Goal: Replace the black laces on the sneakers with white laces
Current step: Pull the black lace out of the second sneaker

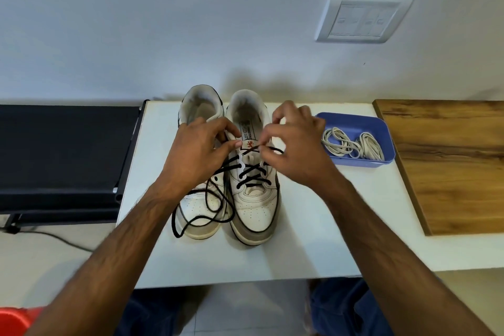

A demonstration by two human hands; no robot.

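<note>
On table: 2 sneakers (231,172); L hand (199,155), R hand (297,144) pinch black lace (253,148); 2 white laces (354,144).

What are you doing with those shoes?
A person is taking the black lace out of the right sneaker of a white pair on the table. The right hand pinches the lace near the top eyelets, while the left hand grips the shoe's upper edge. A loose end trails over the left sneaker. White laces wait in a blue tray.

White wall (191,22), switch plate (364,18)
</note>
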